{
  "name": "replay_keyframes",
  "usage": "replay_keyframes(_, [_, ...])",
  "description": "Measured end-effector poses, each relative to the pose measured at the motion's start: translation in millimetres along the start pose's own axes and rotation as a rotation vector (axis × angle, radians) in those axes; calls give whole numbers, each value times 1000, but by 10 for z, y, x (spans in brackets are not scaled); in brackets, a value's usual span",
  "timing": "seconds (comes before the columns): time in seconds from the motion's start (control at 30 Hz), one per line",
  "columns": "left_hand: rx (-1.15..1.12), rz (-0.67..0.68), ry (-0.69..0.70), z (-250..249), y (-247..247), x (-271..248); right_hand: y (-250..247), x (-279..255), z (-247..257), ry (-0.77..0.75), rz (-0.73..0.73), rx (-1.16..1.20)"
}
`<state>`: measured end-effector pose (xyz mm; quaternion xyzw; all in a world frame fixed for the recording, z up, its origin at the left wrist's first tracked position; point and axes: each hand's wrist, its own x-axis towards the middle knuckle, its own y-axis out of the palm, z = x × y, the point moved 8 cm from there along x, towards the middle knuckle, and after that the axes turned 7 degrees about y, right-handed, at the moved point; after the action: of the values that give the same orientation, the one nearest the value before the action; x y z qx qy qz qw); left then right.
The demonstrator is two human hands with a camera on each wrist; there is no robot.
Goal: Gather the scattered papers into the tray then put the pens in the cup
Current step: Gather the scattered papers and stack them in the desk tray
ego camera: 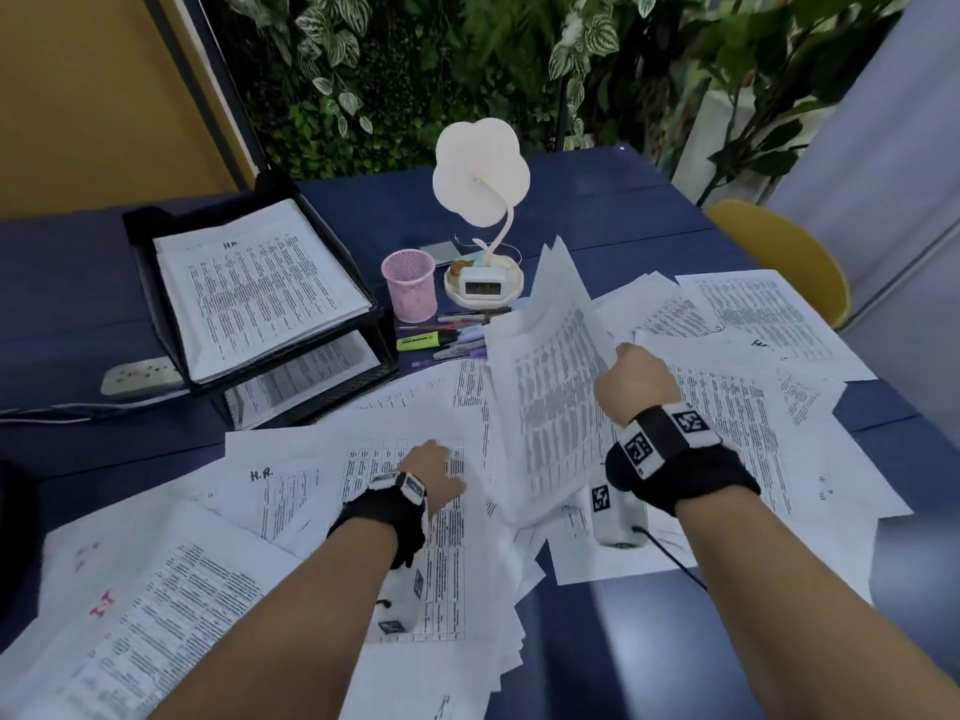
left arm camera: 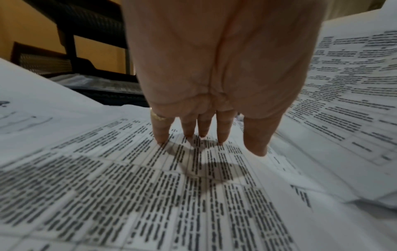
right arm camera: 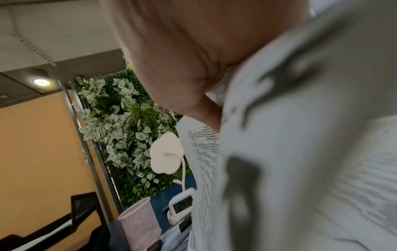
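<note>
- The right hand (ego camera: pixel 636 379) gripped a lifted bundle of papers (ego camera: pixel 550 387) by its right edge, at about 3 o'clock on the bundle. Its fingers were curled round that edge, and the sheets stood tilted up off the counter (ego camera: pixel 597 210).
- In the right wrist view the bundle (right arm camera: pixel 300 152) filled the right half of the picture, blurred, with the palm (right arm camera: pixel 182 51) pressed against its top edge.
- The left hand (ego camera: pixel 434 472) lay palm down at about 9 o'clock from the bundle. Its fingers (left arm camera: pixel 161 129) were straight and slightly spread, the tips touching a printed sheet (left arm camera: pixel 150 186) that lay flat beneath them.
- More loose papers (ego camera: pixel 753 314) were spread over the counter from 4 o'clock round to 8 o'clock, overlapping one another.
- The black tray (ego camera: pixel 140 226) stood at about 10 o'clock from the hands, two tiers high, with a stack of sheets (ego camera: pixel 254 288) in the top tier and more in the lower one.
- The pink mesh cup (ego camera: pixel 409 285) stood upright at 12 o'clock, just right of the tray.
- The pens (ego camera: pixel 452 337) lay on the counter just below the cup, partly hidden by the raised bundle, a yellow highlighter (ego camera: pixel 421 343) among them.
- A white lamp (ego camera: pixel 480 174) and a small clock (ego camera: pixel 482 285) stood just right of the cup.
</note>
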<state>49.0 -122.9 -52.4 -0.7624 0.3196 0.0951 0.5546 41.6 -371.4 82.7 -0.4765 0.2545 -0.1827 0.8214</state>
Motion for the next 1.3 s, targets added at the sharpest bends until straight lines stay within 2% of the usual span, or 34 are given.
replay_keyframes(0.1, [22, 62, -5, -12, -15, -56, -215, -18, 66, -33, -93, 34])
replay_keyframes(0.2, [-55, 35, 10, -78, -154, -104, -458, -49, 57, -64, -209, 125])
replay_keyframes(0.27, [-170, -32, 1, -116, -278, -122, -555, -49, 37, -99, -249, 222])
replay_keyframes(0.33, [-373, -150, 6, -163, -441, -112, -575, -47, -2, -124, -214, 394])
replay_keyframes(0.47, [-835, -456, -13, -171, -880, -60, -460, -121, -58, -127, -45, 725])
replay_keyframes(0.57, [-1085, -497, -2, -149, -1072, -51, -311, -196, -73, -126, 67, 831])
replay_keyframes(0.63, [-1091, -542, 53, -171, -1202, -137, -218, -216, -92, -126, 117, 832])
replay_keyframes(0.73, [-980, -722, 147, -165, -1384, -354, -135, -228, -83, -136, 153, 827])
replay_keyframes(0.77, [-978, -745, 189, -195, -1403, -434, -115, -235, -65, -145, 156, 837])
replay_keyframes(0.83, [-1023, -744, 229, -201, -1362, -521, -75, -265, -7, -159, 168, 853])
replay_keyframes(1.1, [-1139, -712, 219, -252, -1114, -589, 235, -270, 62, -90, 214, 867])
replay_keyframes(1.3, [-1174, -843, 332, -328, -1339, -720, 58, -284, 196, -187, 133, 1010])
